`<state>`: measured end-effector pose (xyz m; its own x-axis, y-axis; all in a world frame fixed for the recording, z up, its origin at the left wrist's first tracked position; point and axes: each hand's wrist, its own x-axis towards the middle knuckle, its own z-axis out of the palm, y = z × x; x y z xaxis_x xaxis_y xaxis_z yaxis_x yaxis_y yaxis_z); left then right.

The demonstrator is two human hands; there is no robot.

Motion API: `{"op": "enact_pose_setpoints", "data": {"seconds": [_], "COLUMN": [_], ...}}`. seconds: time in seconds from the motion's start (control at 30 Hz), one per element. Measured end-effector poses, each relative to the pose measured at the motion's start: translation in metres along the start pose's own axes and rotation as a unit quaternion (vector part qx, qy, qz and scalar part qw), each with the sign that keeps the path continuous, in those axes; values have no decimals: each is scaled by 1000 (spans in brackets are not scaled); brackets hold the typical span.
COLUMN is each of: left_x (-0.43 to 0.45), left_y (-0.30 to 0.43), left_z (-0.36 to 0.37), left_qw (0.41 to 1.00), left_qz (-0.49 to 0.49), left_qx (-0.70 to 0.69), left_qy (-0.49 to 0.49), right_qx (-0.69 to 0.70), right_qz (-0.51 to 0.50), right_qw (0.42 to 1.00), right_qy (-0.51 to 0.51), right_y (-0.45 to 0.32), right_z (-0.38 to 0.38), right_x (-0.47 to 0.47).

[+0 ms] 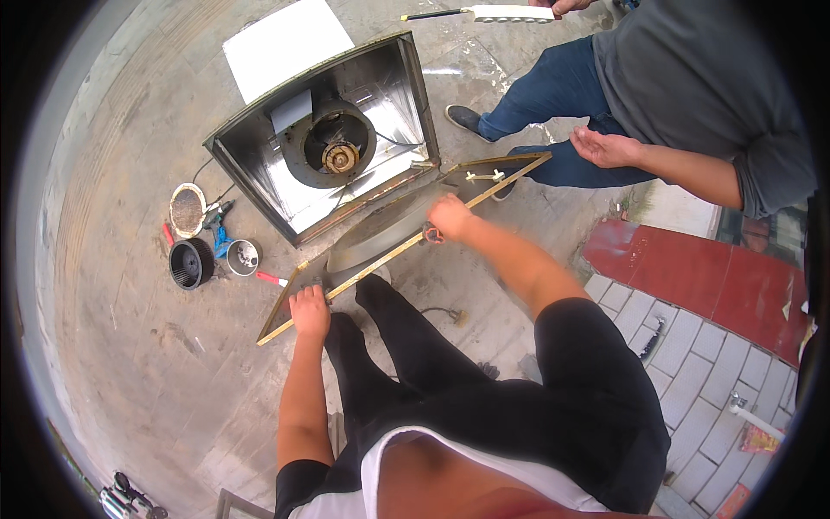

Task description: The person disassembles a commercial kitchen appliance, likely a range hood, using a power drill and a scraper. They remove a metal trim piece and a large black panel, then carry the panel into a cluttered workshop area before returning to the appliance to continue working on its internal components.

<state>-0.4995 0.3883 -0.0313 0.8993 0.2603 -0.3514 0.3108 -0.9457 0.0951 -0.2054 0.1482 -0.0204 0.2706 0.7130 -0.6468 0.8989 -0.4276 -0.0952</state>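
Note:
My left hand grips the near edge of a metal panel with yellowed rims, close to its left end. Farther right, my right hand is closed on the same panel, beside a small orange-red part. The panel stands along the lower front of an opened range hood housing. Inside the housing is a round fan casing with a brown-stained motor hub. White fittings show near the panel's right end. My fingertips are partly hidden.
A black fan wheel, a metal cup, a round mesh filter, a power tool and a red-handled scraper lie at the left. Another person in grey stands at the right, holding a white power strip. A plug with cord lies near my feet.

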Motion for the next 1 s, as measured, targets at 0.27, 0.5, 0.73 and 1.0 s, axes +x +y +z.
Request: {"op": "enact_pose_setpoints", "data": {"seconds": [0.27,0.5,0.73,1.0], "left_x": [-5,1,-28,-84], "left_y": [8,-13,-33,-73], "left_z": [3,-9,-52,-124], "left_qw": [995,987,985,990], "left_qz": [58,98,60,39], "left_qx": [-82,-127,-165,-133], "left_qy": [-23,-4,6,38], "right_qx": [-45,4,45,99], "right_qz": [-42,-71,-121,-108], "right_qw": [998,997,990,987], "right_qy": [-26,32,50,69], "right_y": [2,2,-12,-77], "right_z": [15,-2,-33,-104], "right_x": [-2,-2,-16,-55]}}
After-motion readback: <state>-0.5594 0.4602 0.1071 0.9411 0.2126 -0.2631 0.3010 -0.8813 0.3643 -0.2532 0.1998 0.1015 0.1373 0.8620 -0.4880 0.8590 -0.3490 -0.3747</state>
